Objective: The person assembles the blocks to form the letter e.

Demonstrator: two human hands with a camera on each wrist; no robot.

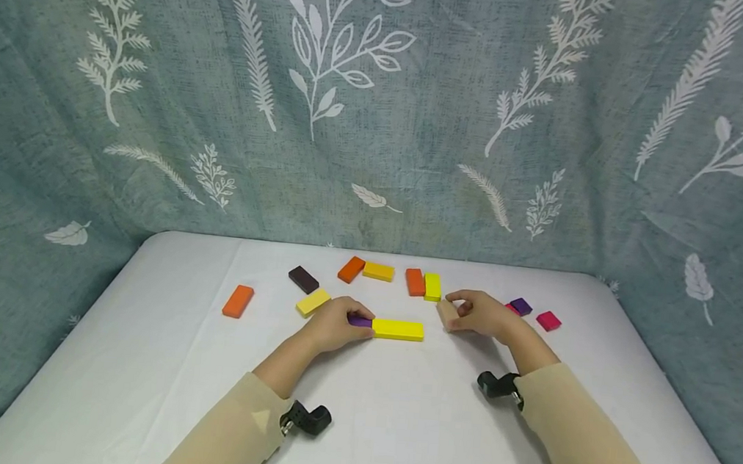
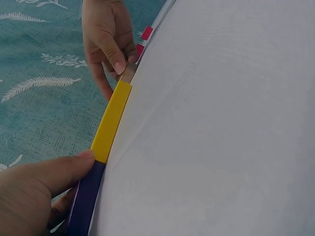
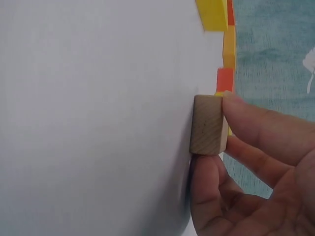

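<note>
My left hand (image 1: 334, 324) holds a purple wooden block (image 1: 360, 322) on the white tabletop, its thumb at the seam where a bright yellow block (image 1: 397, 330) meets it end to end. Purple and yellow form one straight row, as the left wrist view also shows. To the right of that row, my right hand (image 1: 483, 315) pinches a plain, unpainted wooden block (image 3: 206, 125) between thumb and fingers. A gap separates this block from the yellow one in the head view.
Behind the hands lie a dark brown block (image 1: 304, 279), a pale yellow block (image 1: 313, 302), an orange block (image 1: 238, 301) and several others. A purple block (image 1: 521, 306) and a red block (image 1: 549, 321) sit beyond the right hand. A leaf-patterned curtain (image 1: 415, 191) hangs behind the table.
</note>
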